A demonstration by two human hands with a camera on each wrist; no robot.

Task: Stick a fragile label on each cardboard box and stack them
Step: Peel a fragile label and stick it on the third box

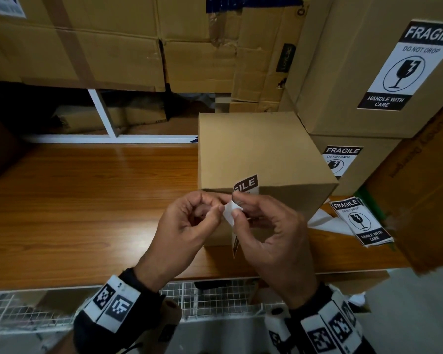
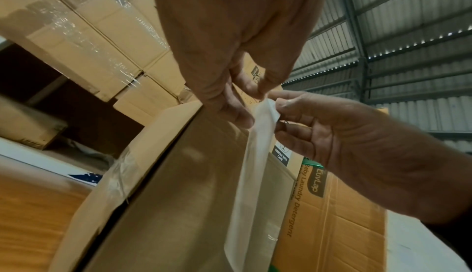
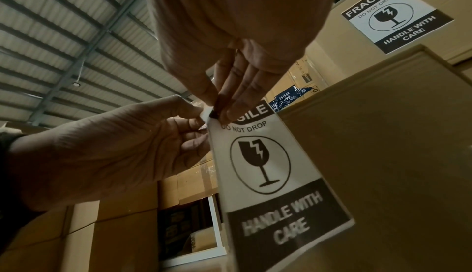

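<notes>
A plain cardboard box (image 1: 253,149) stands on the wooden table (image 1: 87,200); the right wrist view shows its side (image 3: 383,155). In front of its near face both hands hold one fragile label (image 1: 246,183) upright, printed face (image 3: 260,165) toward the box. My left hand (image 1: 216,208) pinches a white corner of the backing paper (image 1: 230,210) at the label's top. My right hand (image 1: 237,209) pinches the label's top edge right beside it. The white back of the label (image 2: 253,175) hangs down in the left wrist view. The label's lower end is hidden behind my right hand in the head view.
A small pile of fragile labels (image 1: 361,221) lies on the table right of the box. Two labelled boxes (image 1: 356,72) (image 1: 368,159) are stacked at the back right. Large cartons (image 1: 87,42) line the back. A wire mesh rack (image 1: 215,302) runs below the table's near edge.
</notes>
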